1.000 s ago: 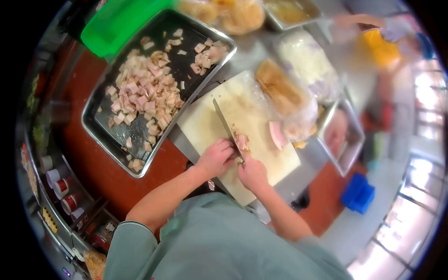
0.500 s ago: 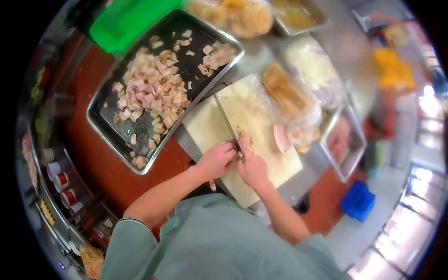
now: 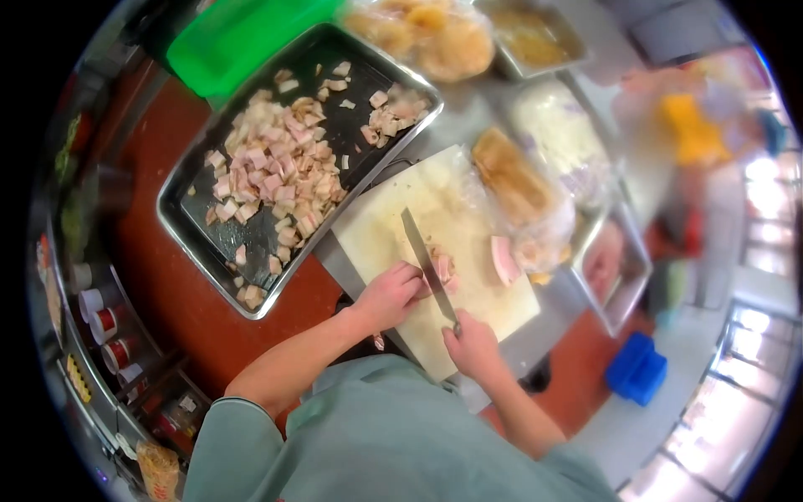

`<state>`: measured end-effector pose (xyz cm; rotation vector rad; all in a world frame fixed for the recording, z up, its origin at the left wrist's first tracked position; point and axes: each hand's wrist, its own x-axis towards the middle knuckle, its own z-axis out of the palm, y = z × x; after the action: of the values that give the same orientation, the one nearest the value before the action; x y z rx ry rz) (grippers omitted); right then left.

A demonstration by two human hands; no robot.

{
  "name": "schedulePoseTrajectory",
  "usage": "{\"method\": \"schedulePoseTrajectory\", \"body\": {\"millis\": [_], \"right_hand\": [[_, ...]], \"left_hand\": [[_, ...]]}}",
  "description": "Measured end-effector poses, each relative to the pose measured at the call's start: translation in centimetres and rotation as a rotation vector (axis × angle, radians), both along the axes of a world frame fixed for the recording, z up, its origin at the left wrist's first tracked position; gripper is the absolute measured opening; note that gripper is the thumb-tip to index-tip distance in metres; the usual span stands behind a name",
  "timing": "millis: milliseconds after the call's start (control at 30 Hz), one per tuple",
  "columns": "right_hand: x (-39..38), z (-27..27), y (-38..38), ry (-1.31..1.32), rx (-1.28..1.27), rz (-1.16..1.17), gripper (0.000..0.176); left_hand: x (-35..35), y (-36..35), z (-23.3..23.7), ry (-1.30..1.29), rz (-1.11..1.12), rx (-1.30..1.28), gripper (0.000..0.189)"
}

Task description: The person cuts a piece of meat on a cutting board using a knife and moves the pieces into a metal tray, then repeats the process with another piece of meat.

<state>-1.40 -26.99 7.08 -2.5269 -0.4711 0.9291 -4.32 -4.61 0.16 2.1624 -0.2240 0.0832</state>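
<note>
My right hand [image 3: 473,341] is closed round the handle of a long kitchen knife [image 3: 425,253], its blade slanting up and left over the white cutting board [image 3: 376,222]. My left hand [image 3: 391,294] rests on the board with fingers curled, left of the blade; what lies under its fingertips is mostly hidden. Small cut pieces of pale pink, fatty meat [image 3: 445,268] lie just right of the blade. Farther right on the board is a thicker strip of the same meat [image 3: 504,260].
A large metal tray [image 3: 219,289] of diced meat [image 3: 269,167] stands upper left beside a green bin [image 3: 238,42]. Bagged food [image 3: 514,180] lies along the board's right side. A steel pan [image 3: 623,314] holds more meat. A blue container [image 3: 636,368] is at lower right.
My right hand has drawn the knife back toward me and to the right, away from the left fingers. More of the cut meat shows beside the blade. My left hand has barely moved.
</note>
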Motion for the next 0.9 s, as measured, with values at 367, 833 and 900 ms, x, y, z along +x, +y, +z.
{"method": "schedulePoseTrajectory", "body": {"millis": [367,833,900], "right_hand": [[-0.1,0.2,0.8,-0.012,-0.008,-0.037,0.029],[0.5,-4.1,2.9,-0.053,-0.003,-0.002,0.060],[1.7,-4.1,4.2,-0.219,0.140,-0.014,0.046]], "left_hand": [[-0.1,-0.3,-1.0,-0.032,0.024,-0.037,0.028],[-0.2,-0.3,-1.0,-0.051,0.017,-0.085,0.030],[-0.2,0.2,-0.5,-0.047,0.004,-0.061,0.030]]}}
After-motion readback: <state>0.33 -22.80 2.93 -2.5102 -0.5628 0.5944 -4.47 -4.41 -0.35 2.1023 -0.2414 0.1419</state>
